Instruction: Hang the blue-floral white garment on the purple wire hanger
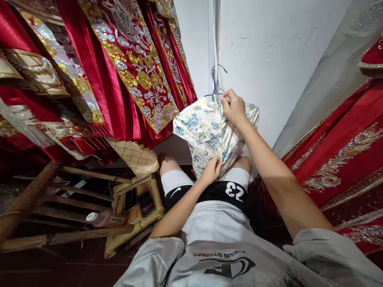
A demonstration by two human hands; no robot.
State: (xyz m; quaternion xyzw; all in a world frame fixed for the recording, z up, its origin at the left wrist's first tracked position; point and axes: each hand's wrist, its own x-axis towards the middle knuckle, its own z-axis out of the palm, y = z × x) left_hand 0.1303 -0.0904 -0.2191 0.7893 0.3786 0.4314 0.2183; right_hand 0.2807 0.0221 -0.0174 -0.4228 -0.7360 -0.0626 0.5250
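Left hand: pinched on the lower front edge of the floral garment.
Right hand: pinched near the neckline, beyond the left hand.
Front edge: whether any fastening is left cannot be told.
Purple hanger: seemingly already fitted, just beyond the right hand; arms covered by cloth, hook support unclear.

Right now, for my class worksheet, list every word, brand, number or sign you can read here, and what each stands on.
"FOCUS STORM®": upside down on the T-shirt.
"23": upside down on the black shorts.
Swoosh sign, no word: also on the shorts.
Large dark emblem on the T-shirt: letters unclear.
Bottle: lettering too small and blurred to read.
Floral garment: no readable text.
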